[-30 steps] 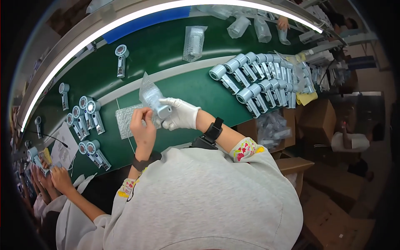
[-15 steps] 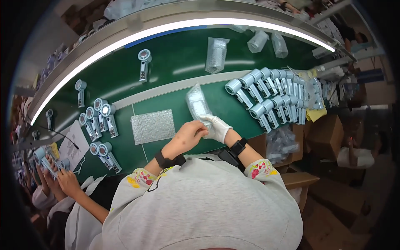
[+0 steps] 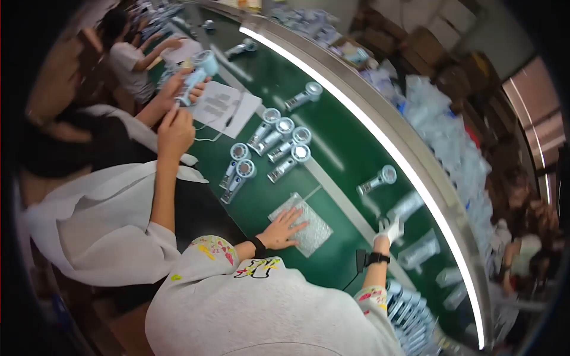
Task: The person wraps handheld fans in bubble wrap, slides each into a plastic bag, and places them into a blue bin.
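My bare left hand (image 3: 285,230) lies with fingers spread on a flat bubble-wrap sheet (image 3: 313,235) on the green table. Farther right, my white-gloved right hand (image 3: 389,230) reaches over the light strip on the tabletop, its fingers looking apart though blurred. Just beyond its fingertips is a bubble-wrapped package (image 3: 406,205); contact between them is unclear. Another wrapped package (image 3: 419,250) lies to the right of that hand. A light-blue handheld fan (image 3: 378,180) rests past them. Several more such fans (image 3: 285,126) lie grouped left of the sheet.
At the left, a person's hands (image 3: 181,113) hold a light-blue fan (image 3: 199,74) beside a printed paper (image 3: 228,107). Rows of fans (image 3: 409,314) sit below my right forearm. A bright tube light (image 3: 409,160) runs along the table's far side. Heaped clear plastic bags (image 3: 433,130) lie behind it.
The view has swung left. My hands have parted: the left went to the bubble-wrap sheet, the right to the far part of the table, where the wrapped package I held now seems to lie.
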`<state>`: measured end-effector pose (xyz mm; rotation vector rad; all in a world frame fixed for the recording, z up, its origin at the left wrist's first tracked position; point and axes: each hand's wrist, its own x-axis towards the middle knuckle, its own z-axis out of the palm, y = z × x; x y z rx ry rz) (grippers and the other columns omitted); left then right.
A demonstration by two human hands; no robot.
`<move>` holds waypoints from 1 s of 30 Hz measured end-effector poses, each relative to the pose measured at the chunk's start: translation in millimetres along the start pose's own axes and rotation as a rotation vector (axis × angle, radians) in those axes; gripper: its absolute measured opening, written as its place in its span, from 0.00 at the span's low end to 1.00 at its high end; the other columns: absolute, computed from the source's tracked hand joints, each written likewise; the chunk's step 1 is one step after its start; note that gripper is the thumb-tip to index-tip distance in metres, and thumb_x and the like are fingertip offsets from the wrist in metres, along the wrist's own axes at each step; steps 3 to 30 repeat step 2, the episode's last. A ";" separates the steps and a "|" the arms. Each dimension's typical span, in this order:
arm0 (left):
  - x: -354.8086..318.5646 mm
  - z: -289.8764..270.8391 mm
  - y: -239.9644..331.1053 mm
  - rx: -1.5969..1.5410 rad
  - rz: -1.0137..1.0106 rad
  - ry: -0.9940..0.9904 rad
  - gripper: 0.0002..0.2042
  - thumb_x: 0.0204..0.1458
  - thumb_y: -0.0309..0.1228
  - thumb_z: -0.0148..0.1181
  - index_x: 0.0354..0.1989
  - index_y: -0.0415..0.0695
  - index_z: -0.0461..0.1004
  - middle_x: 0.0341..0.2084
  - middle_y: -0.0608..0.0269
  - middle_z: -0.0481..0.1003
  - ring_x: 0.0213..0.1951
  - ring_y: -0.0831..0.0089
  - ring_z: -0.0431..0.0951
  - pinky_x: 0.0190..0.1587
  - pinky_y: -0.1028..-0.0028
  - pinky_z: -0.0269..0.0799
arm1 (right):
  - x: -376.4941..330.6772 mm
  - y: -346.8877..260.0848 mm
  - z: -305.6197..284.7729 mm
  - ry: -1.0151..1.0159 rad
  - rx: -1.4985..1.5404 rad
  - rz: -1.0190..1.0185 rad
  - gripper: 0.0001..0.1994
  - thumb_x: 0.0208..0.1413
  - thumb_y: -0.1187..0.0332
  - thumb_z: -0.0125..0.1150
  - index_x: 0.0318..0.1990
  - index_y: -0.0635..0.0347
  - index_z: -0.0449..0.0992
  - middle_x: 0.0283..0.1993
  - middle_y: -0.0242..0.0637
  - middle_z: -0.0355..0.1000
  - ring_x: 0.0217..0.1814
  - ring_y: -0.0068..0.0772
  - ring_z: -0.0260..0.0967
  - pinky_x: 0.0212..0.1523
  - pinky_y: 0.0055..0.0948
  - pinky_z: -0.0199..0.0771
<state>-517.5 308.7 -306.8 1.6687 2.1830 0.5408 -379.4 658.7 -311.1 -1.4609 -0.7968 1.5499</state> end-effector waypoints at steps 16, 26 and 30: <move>15.1 -13.6 -25.5 0.023 -0.127 0.160 0.34 0.50 0.49 0.52 0.64 0.56 0.49 0.65 0.47 0.39 0.65 0.48 0.39 0.64 0.53 0.35 | -32.7 -27.1 114.9 -0.304 -0.220 -0.216 0.16 0.52 0.61 0.56 0.43 0.63 0.69 0.36 0.39 0.71 0.38 0.36 0.69 0.41 0.36 0.72; 15.1 -13.6 -25.5 0.023 -0.127 0.160 0.34 0.50 0.49 0.52 0.64 0.56 0.49 0.65 0.47 0.39 0.65 0.48 0.39 0.64 0.53 0.35 | -32.7 -27.1 114.9 -0.304 -0.220 -0.216 0.16 0.52 0.61 0.56 0.43 0.63 0.69 0.36 0.39 0.71 0.38 0.36 0.69 0.41 0.36 0.72; 15.1 -13.6 -25.5 0.023 -0.127 0.160 0.34 0.50 0.49 0.52 0.64 0.56 0.49 0.65 0.47 0.39 0.65 0.48 0.39 0.64 0.53 0.35 | -32.7 -27.1 114.9 -0.304 -0.220 -0.216 0.16 0.52 0.61 0.56 0.43 0.63 0.69 0.36 0.39 0.71 0.38 0.36 0.69 0.41 0.36 0.72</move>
